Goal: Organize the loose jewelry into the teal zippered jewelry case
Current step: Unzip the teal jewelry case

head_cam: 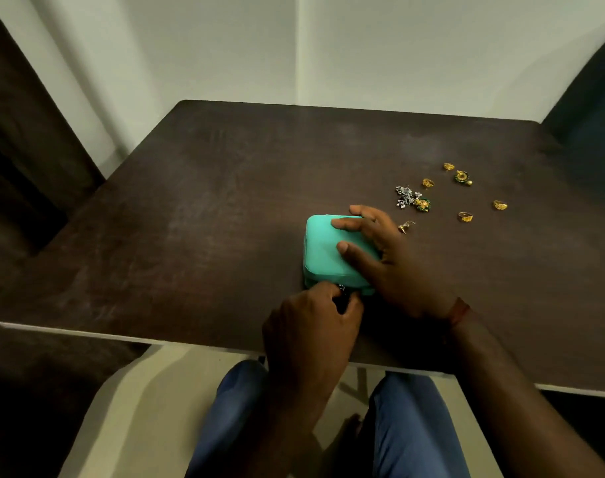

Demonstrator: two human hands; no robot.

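— Where does the case sit?

— The teal jewelry case [328, 257] lies flat on the desk [208, 219], just right of the frame's centre, lid down. Its near side is close to the desk's pale front edge, with only a short strip of dark top between them.

— And my hands?

— Your left grip [311, 322] is curled tight at the case's near side, fingers pinching the dark zipper pull [342, 292]. Your right grip [390, 260] is wide open. It rests on the lid with fingers spread and straight, holding nothing, and covers the case's right edge.

— What lies around it?

— The loose pieces are all to the upper right of the case. Nearest, just beside your right knuckles, is a small gold piece [406, 226]; I cannot tell whether it is a ring or an earring. Beyond it a silver cluster [405, 195] touches a gold and green earring [422, 204]. A second gold and green earring [463, 177] lies farther up, and four gold rings [465, 217] are scattered apart from one another around these.

— Room to move?

— Left of the case the dark top runs wide to the desk's left edge, and a broad band stretches behind it to the far edge by the pale wall [225, 46]. Right of the rings the top goes on to the frame's edge, where a dark chair back [590, 108] rises past the far right corner.
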